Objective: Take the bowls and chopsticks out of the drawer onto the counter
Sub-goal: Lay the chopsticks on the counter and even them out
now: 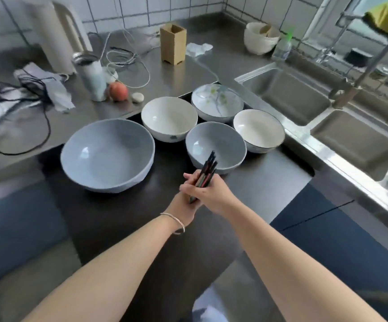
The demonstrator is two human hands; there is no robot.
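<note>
Both hands, left hand (184, 202) and right hand (208, 194), wrapped tight round a bundle of chopsticks (205, 174), tips angled over the small blue bowl (215, 147), big blue bowl (107, 158) left, three more bowls behind on the dark surface.

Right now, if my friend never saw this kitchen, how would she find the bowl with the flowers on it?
Start at the steel sink on the right, then look just left of it at the cluster of five bowls on the dark surface. The flowered bowl sits at the back, farthest from the hands. It alone has green leaves and a branch painted inside; its neighbours are plain white or plain blue.
</note>
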